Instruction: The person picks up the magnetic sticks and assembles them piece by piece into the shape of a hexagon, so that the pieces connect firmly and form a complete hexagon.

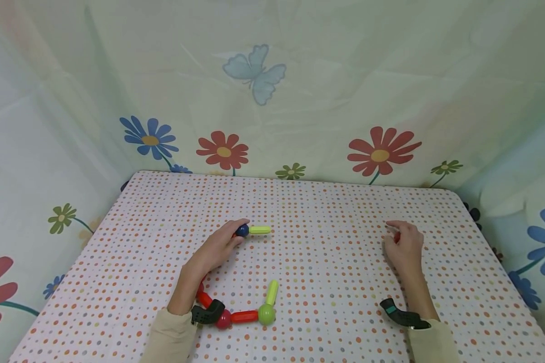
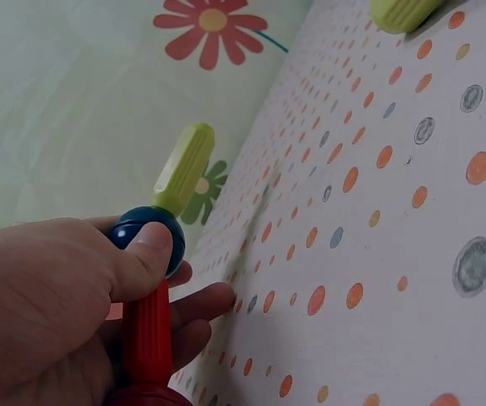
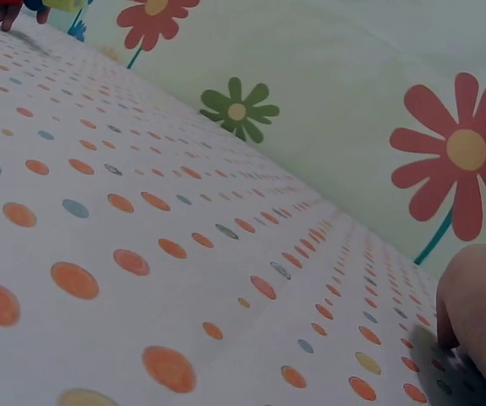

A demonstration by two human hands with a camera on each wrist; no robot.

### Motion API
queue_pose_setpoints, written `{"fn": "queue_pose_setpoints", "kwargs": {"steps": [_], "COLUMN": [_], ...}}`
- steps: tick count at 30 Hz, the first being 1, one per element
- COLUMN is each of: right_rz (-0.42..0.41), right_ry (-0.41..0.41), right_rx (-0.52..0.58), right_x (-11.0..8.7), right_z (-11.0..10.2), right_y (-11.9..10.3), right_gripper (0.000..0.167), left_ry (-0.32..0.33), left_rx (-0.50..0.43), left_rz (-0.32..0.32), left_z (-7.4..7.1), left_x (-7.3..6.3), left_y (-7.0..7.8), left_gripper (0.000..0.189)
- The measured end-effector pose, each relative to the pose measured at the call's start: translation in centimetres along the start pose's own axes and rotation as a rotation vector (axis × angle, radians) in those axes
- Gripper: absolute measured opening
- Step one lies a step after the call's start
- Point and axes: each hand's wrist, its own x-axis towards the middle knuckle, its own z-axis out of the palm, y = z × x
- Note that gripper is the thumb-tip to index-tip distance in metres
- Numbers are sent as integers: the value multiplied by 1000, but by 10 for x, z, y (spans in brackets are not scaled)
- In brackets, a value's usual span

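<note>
My left hand (image 1: 215,249) pinches a dark blue ball (image 2: 150,241) between thumb and fingers. From that ball a yellow-green rod (image 2: 183,169) points one way and a red rod (image 2: 147,334) the other, down to a dark red ball (image 2: 150,396). Beside and under the left forearm lie another red ball (image 1: 223,318), a second red rod (image 1: 244,316), a green ball (image 1: 266,314) and a second yellow-green rod (image 1: 272,292), joined in a chain. At the right, my right hand (image 1: 405,247) has curled fingers around a small red piece (image 1: 397,237), mostly hidden.
The table (image 1: 327,282) wears a white cloth with coloured dots. Behind and beside it hangs a curtain (image 1: 318,101) printed with flowers and a butterfly. Dark round objects (image 1: 474,214) show past the right table edge.
</note>
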Motion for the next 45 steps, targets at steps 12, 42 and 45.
{"fn": "queue_pose_setpoints", "kwargs": {"steps": [12, 42, 45], "right_rz": [10, -377, -377], "right_ry": [-25, -472, -478], "right_rx": [6, 434, 435], "right_x": [-4, -71, -74], "right_z": [6, 108, 115], "right_y": [-9, -130, -139], "right_gripper": [46, 40, 41], "left_ry": [-10, -16, -13], "left_rx": [32, 8, 7], "left_rz": [-32, -41, -49], "left_z": [3, 4, 5], "left_x": [-1, -1, -1], "left_y": [-2, -5, -5], "left_gripper": [46, 47, 47]}}
